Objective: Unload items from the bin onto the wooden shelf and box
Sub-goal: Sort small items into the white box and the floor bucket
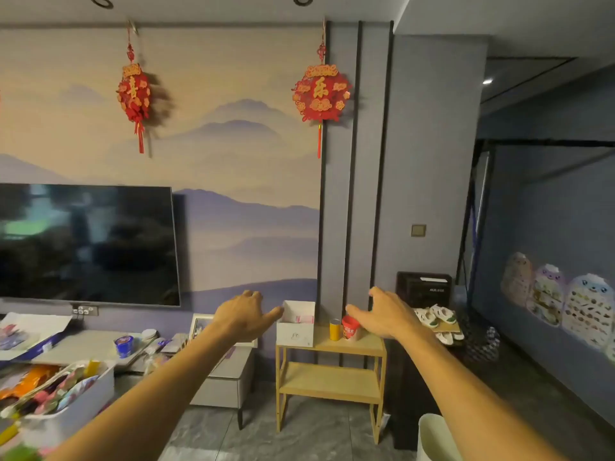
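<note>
A two-tier wooden shelf (352, 346) stands against the wall. On its top left sits an open white box (296, 331) with a pink item inside. Beside the box stand a yellow can (335, 330) and a red cup (351, 327). The white bin (76, 397), full of colourful packets, is at the lower left. My left hand (244, 314) is stretched forward with relaxed fingers, its tips near the box's left edge, holding nothing. My right hand (382, 312) is held out, empty, just right of the red cup.
A TV (86, 244) hangs on the wall above a grey cabinet (226, 384) cluttered with a blue cup (124, 346) and papers. White shoes (436, 316) and a black box (424, 289) lie right of the shelf. A white bucket (432, 437) stands at the lower right.
</note>
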`<state>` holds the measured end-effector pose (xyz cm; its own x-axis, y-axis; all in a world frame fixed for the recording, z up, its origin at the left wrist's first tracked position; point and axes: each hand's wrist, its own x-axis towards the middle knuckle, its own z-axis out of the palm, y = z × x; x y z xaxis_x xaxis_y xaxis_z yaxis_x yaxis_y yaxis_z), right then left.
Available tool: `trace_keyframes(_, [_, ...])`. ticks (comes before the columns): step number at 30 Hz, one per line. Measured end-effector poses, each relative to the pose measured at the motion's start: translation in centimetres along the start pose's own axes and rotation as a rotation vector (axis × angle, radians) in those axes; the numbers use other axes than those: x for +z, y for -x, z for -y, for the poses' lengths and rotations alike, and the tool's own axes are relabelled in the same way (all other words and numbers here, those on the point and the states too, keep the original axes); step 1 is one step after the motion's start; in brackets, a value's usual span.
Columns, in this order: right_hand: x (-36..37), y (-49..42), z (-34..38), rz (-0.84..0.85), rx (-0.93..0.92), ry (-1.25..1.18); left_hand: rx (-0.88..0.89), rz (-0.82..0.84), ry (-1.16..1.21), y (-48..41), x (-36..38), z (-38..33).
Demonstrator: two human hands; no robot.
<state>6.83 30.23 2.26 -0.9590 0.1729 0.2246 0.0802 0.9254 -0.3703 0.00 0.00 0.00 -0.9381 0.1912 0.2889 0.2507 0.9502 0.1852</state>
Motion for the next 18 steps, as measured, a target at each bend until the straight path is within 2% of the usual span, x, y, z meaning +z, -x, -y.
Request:
trace_keyframes(5, [4.1,-5.3,0.5,0.09,-0.005,0.001,-0.04,0.163,0.082,-5.0,4.4,3.1])
trace_keyframes(18, [16.1,-24.5,2.1,0.124,0.055,0.043,-0.013,0.193,0.078,-23.6,14.0,9.0])
